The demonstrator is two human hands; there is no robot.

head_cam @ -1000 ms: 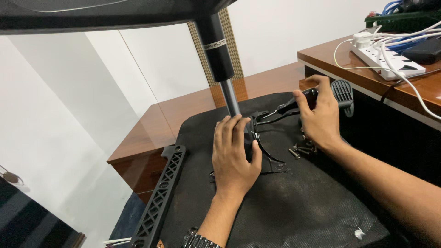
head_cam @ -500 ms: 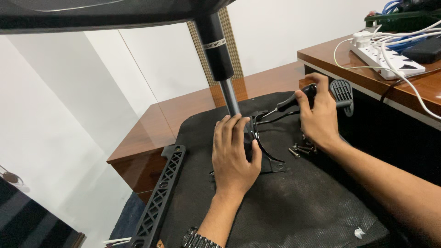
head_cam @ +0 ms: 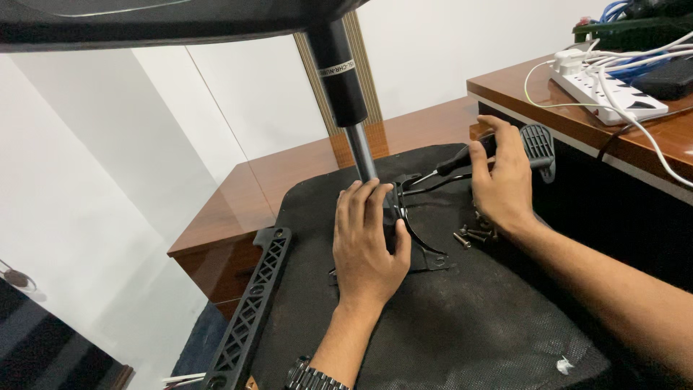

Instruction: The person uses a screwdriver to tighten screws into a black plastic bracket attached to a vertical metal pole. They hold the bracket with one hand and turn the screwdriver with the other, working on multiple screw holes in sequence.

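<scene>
An upturned office chair seat (head_cam: 462,325), covered in black fabric, fills the lower middle. A black metal mechanism plate (head_cam: 422,249) sits on it, with a gas lift cylinder (head_cam: 346,94) rising from it. My left hand (head_cam: 369,242) lies flat over the plate at the cylinder's foot, pressing down. My right hand (head_cam: 502,180) grips the black handle of a screwdriver (head_cam: 462,160), whose shaft points left toward the plate. A black lever paddle (head_cam: 538,144) sticks out just behind that hand. Several loose screws (head_cam: 473,235) lie on the fabric below my right hand.
A black latticed plastic armrest bracket (head_cam: 253,303) runs along the seat's left edge. Brown wooden desks (head_cam: 245,209) stand behind and to the right. A white power strip (head_cam: 613,90) with tangled cables lies on the right desk. The chair base (head_cam: 144,22) spreads overhead.
My right hand has shifted slightly on the screwdriver handle, turning it. My left hand stays pressed on the plate.
</scene>
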